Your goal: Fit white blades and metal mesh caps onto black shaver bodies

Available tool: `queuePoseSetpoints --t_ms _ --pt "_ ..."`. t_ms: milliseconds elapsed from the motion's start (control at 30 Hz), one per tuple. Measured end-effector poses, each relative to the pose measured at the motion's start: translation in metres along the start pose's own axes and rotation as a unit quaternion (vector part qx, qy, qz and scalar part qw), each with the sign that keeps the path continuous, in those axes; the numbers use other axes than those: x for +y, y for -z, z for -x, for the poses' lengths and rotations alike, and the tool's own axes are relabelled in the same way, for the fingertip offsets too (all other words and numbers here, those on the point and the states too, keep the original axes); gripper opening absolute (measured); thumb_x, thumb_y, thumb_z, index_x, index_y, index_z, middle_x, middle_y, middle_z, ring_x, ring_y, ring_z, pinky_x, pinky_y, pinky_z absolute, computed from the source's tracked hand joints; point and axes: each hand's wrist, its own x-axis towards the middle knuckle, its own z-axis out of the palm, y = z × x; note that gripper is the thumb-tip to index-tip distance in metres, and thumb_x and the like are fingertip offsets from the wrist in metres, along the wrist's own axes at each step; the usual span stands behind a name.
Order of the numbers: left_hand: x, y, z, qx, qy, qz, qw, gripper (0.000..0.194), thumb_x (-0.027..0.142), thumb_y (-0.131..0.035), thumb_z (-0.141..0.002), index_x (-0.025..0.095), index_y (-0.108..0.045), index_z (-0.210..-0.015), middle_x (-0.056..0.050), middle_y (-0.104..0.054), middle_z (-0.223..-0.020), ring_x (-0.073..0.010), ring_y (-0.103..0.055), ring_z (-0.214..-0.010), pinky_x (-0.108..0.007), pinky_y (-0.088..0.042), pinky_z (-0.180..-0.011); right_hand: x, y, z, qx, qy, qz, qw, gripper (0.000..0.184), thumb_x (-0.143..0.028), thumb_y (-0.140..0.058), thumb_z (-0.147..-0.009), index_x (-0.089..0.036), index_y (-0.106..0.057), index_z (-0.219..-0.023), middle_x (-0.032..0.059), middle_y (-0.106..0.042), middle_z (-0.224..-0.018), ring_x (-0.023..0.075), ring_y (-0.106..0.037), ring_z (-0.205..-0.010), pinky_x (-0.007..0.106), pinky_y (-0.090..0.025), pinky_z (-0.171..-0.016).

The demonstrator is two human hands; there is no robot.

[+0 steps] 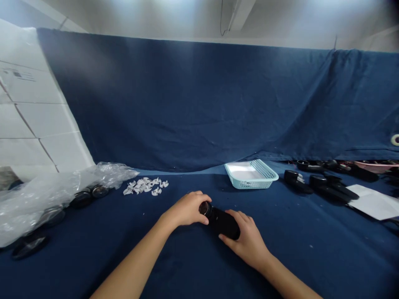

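A black elongated device (225, 223) with a round, lens-like head (205, 208) is held between both hands above the blue cloth, lying slanted from upper left to lower right. My left hand (189, 208) curls around the round head, with thumb and fingers on either side of it. Around the thicker body at the other end wraps my right hand (246, 236), its thumb on the near side and fingers over the far side. The exact kind of device cannot be made out.
Small white plastic pieces (144, 185) lie in a pile at the left, near clear plastic wrap (71, 187) and dark round parts (99, 191). A light-blue basket (252, 184) stands behind the hands. Black devices (330, 187) and white paper (375, 202) lie rightward, before a blue curtain (187, 104).
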Motion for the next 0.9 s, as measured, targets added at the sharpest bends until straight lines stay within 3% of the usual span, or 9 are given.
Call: queuePoseSetpoints --t_ms 67,167,300,367,467,567,633,767,900 --pt "0.0 -0.003 0.0 -0.002 -0.022 0.006 1.0 0.065 0.036 -0.081 -0.062 0.028 -0.06 -0.123 -0.005 -0.06 -0.125 -0.0269 -0.059 -0.108 -0.034 -0.045 -0.09 0.002 0.0 -0.001 -0.002 -0.014 -0.01 1.0 0.052 -0.036 -0.068 -0.075 -0.022 -0.051 -0.122 0.0091 -0.063 -0.116 0.0285 -0.059 -0.108 0.045 -0.043 -0.093" --pt "0.001 -0.007 -0.001 0.013 0.01 -0.005 1.0 0.072 0.055 -0.072 -0.071 0.027 -0.05 -0.134 -0.009 -0.055 -0.136 -0.0307 -0.054 -0.118 -0.039 -0.042 -0.096 0.004 -0.001 -0.002 -0.005 -0.022 -0.017 1.0 0.053 -0.037 -0.069 -0.075 -0.022 -0.051 -0.123 0.0093 -0.063 -0.118 0.0284 -0.058 -0.11 0.045 -0.042 -0.094" --pt "0.003 -0.01 -0.003 0.041 0.055 -0.03 0.997 0.055 0.064 -0.049 -0.085 0.021 -0.063 -0.115 -0.012 -0.068 -0.11 -0.0331 -0.062 -0.1 -0.041 -0.046 -0.084 0.004 0.0 -0.003 -0.008 -0.022 -0.015 1.0 0.054 -0.038 -0.068 -0.075 -0.022 -0.051 -0.124 0.0099 -0.063 -0.119 0.0288 -0.058 -0.111 0.047 -0.042 -0.095" --pt "0.004 -0.009 -0.003 0.042 0.047 -0.034 0.997 0.043 0.057 -0.051 -0.086 0.021 -0.067 -0.103 -0.01 -0.068 -0.102 -0.0308 -0.064 -0.095 -0.039 -0.047 -0.08 0.003 0.0 -0.003 -0.007 -0.021 -0.013 1.0 0.054 -0.037 -0.068 -0.075 -0.021 -0.052 -0.124 0.01 -0.064 -0.118 0.0289 -0.058 -0.111 0.047 -0.042 -0.095" --pt "0.005 -0.005 -0.001 0.027 0.011 -0.028 0.999 0.031 0.04 -0.064 -0.08 0.026 -0.065 -0.108 -0.004 -0.066 -0.108 -0.0258 -0.063 -0.097 -0.034 -0.047 -0.081 0.004 0.0 -0.002 -0.002 -0.02 -0.012 1.0 0.054 -0.036 -0.068 -0.075 -0.021 -0.052 -0.124 0.0099 -0.063 -0.119 0.029 -0.058 -0.111 0.047 -0.042 -0.095" --pt "0.006 -0.004 0.001 0.014 -0.031 -0.008 0.999 0.048 0.033 -0.072 -0.073 0.03 -0.059 -0.119 -0.002 -0.056 -0.132 -0.0241 -0.058 -0.112 -0.032 -0.044 -0.092 0.007 -0.002 -0.002 -0.004 -0.017 -0.014 1.0 0.054 -0.038 -0.068 -0.074 -0.022 -0.052 -0.124 0.0098 -0.064 -0.119 0.0293 -0.059 -0.111 0.047 -0.043 -0.095" --pt "0.006 -0.006 -0.001 0.033 -0.008 -0.006 0.999 0.055 0.044 -0.069 -0.076 0.03 -0.054 -0.127 -0.005 -0.05 -0.139 -0.0266 -0.055 -0.117 -0.035 -0.043 -0.095 0.008 -0.002 -0.002 -0.007 -0.015 -0.015 1.0 0.055 -0.039 -0.068 -0.075 -0.022 -0.052 -0.124 0.0101 -0.064 -0.12 0.0297 -0.058 -0.113 0.047 -0.042 -0.096" --pt "0.004 -0.012 -0.005 0.056 0.064 -0.023 0.996 0.05 0.061 -0.05 -0.085 0.024 -0.061 -0.117 -0.01 -0.068 -0.108 -0.0299 -0.064 -0.097 -0.039 -0.047 -0.081 0.007 -0.001 -0.003 -0.011 -0.014 -0.016 1.0 0.055 -0.037 -0.067 -0.075 -0.022 -0.05 -0.125 0.0098 -0.063 -0.12 0.029 -0.058 -0.113 0.046 -0.041 -0.096" --pt "0.004 -0.006 -0.004 0.026 0.025 -0.02 0.999 0.029 0.044 -0.06 -0.082 0.028 -0.067 -0.105 -0.003 -0.069 -0.102 -0.0256 -0.064 -0.094 -0.034 -0.047 -0.079 0.001 0.002 -0.002 -0.02 -0.01 -0.016 1.0 0.056 -0.033 -0.068 -0.073 -0.023 -0.049 -0.125 0.009 -0.063 -0.12 0.0288 -0.058 -0.112 0.047 -0.039 -0.097"
